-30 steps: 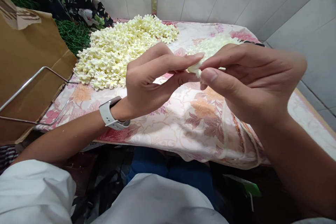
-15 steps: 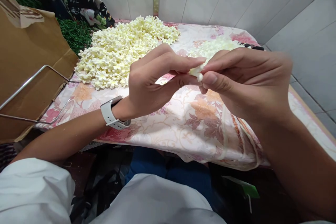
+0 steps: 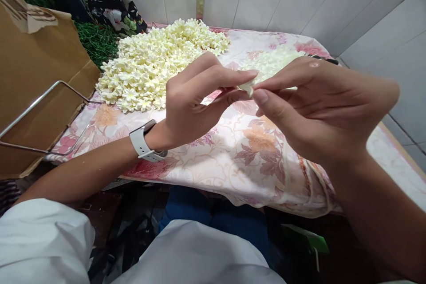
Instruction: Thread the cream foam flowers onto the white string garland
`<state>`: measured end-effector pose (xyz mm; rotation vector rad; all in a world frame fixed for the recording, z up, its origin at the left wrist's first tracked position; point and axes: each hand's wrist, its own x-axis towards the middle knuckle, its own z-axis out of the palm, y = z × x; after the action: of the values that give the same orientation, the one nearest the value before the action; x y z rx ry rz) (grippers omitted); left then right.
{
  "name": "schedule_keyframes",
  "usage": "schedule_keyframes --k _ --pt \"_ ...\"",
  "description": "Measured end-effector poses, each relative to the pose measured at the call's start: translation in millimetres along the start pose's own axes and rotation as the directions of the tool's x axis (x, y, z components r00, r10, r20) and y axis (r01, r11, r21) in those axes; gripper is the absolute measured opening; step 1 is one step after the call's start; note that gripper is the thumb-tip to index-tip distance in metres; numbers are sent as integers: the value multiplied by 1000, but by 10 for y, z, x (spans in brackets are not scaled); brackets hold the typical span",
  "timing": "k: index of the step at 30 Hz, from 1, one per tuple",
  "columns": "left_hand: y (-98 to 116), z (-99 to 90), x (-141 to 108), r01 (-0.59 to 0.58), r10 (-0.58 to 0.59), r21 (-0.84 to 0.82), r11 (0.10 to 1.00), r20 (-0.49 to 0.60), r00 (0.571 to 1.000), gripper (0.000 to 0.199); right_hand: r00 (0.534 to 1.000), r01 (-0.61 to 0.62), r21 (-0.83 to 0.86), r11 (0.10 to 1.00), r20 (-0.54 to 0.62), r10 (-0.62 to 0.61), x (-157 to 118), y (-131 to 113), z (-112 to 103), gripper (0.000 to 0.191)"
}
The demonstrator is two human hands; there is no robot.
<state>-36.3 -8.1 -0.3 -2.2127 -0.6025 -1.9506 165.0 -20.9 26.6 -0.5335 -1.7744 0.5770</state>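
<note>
Indoor flower-work spot, home or shop unclear: white-tiled wall [image 3: 262,6] close behind table, floral tablecloth [image 3: 206,164], 2 pale flower heaps [image 3: 153,66], brown cardboard [image 3: 36,62], patterned bag [image 3: 115,14] alongside.

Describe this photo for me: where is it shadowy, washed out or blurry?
Head view: soft shadow on the tablecloth near the right hand; the pale heap beyond looks washed out, while the larger flower pile shows clearer petals; the pinched white piece lacks fine detail.

White piece [image 3: 248,87] partly hidden by fingers [image 3: 229,77]; cardboard [image 3: 36,60] cropped.
</note>
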Motion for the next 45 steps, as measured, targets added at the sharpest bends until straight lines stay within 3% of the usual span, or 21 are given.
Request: schedule_keyframes --k 5,8,13,17,19,24,30,35,41,45 --pt "-19 -43 2 -41 41 24 999 33 999 13 997 23 -90 996 80 -16 -7 52 -44 14" --pt "-39 -38 -40 109 -101 -53 993 128 987 13 991 -43 -53 998 122 49 3 77 -54 15" --pt "-39 12 -100 248 -187 -339 908 202 961 32 981 -115 80 990 168 100 47 139 -50 25" --pt "0 20 -71 421 -328 -394 817 283 901 21 973 -145 140 980 201 115 105 198 -51 37" --pt "7 20 -61 442 -345 -409 798 291 892 20 971 -146 151 978 214 112 128 234 -53 40" --pt "-3 48 -90 336 -278 -353 873 206 938 19 961 -135 120 983 257 101 149 327 -76 38" --pt "-8 79 -124 294 -261 -269 917 152 953 18 945 -143 105 984 310 105 130 396 -105 31" --pt "-15 76 -127 274 -233 -265 924 178 956 31 941 -155 89 984 318 120 120 402 -103 30" --pt "-29 55 -136 105 -82 -109 988 203 976 36 925 -104 32 994 370 85 134 420 -130 24" --pt "-28 50 -129 135 -105 -124 983 227 968 31 910 -100 -9 995 404 95 134 426 -137 22"
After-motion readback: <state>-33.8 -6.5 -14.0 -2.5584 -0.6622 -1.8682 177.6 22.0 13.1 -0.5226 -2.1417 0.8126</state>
